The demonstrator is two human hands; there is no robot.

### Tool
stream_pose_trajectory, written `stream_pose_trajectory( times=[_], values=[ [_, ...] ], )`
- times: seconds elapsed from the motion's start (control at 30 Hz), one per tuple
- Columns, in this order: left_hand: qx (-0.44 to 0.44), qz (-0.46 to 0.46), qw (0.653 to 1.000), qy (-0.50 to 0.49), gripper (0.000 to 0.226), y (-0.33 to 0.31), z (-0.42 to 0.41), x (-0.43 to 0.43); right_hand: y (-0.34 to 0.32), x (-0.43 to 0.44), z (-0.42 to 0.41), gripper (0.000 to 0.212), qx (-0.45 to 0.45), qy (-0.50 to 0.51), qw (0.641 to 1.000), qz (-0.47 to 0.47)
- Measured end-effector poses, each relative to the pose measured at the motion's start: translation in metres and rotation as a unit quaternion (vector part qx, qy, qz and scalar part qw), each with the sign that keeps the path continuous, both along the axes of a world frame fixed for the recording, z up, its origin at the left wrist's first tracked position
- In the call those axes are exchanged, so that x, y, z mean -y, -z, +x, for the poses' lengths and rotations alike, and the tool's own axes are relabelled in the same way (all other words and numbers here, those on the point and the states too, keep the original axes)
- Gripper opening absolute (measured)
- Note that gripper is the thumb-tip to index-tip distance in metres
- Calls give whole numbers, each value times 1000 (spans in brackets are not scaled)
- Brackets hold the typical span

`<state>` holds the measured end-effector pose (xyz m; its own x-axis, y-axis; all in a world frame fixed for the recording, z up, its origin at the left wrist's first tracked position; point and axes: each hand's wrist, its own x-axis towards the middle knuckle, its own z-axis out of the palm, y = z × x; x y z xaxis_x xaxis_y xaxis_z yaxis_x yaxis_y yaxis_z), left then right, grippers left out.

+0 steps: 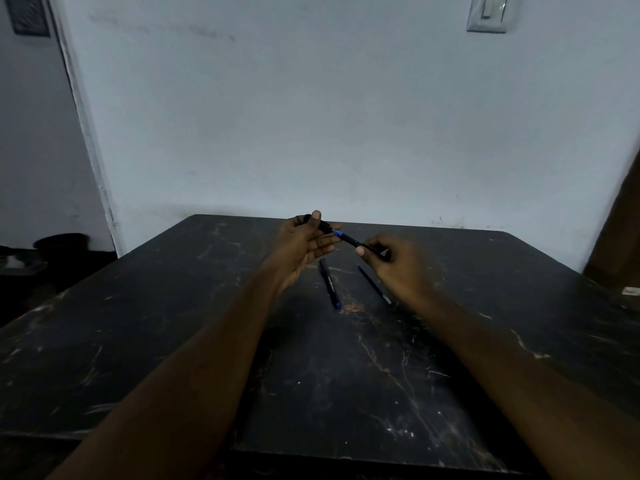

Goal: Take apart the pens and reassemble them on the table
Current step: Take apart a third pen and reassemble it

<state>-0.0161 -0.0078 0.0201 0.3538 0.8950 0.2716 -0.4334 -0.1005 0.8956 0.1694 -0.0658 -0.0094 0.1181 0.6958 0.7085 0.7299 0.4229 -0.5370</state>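
Note:
Above the black marble table (pixel 173 341) I hold a black pen (pixel 349 240) with a blue section showing at its middle. My left hand (pixel 304 247) pinches its far left end between thumb and fingers. My right hand (pixel 394 265) grips its right end with curled fingers. Below the hands, a second black pen (pixel 330 284) with a blue tip lies on the table. To its right lies a thin dark refill or pen part (pixel 374 285).
A pale wall (pixel 346 116) rises just behind the table's far edge. A light switch (pixel 488 12) is on the wall at the upper right. Dark objects (pixel 59 242) sit on the floor at the left. A brown panel (pixel 620 237) stands at the right.

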Motion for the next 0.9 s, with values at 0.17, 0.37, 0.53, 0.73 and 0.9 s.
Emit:
stream_pose_trajectory(
  times=[0.17, 0.37, 0.53, 0.73, 0.9],
  values=[
    [-24, 12, 1000, 8, 22, 0, 5, 3, -2, 0, -2, 10, 5, -6, 1000, 6],
    [-23, 14, 999, 22, 28, 3, 11, 10, -1, 1, -4, 4, 4, -9, 1000, 17],
    [-25, 13, 999, -23, 12, 6, 9, 6, 0, -1, 0, 6, -11, 0, 1000, 17],
    [-67, 55, 995, -42, 6, 14, 11, 6, 1, -1, -2, 9, 2, 4, 1000, 10],
    [-90, 60, 992, -68, 26, 14, 7, 7, 1, -2, -2, 13, -6, 10, 1000, 10]
  ],
)
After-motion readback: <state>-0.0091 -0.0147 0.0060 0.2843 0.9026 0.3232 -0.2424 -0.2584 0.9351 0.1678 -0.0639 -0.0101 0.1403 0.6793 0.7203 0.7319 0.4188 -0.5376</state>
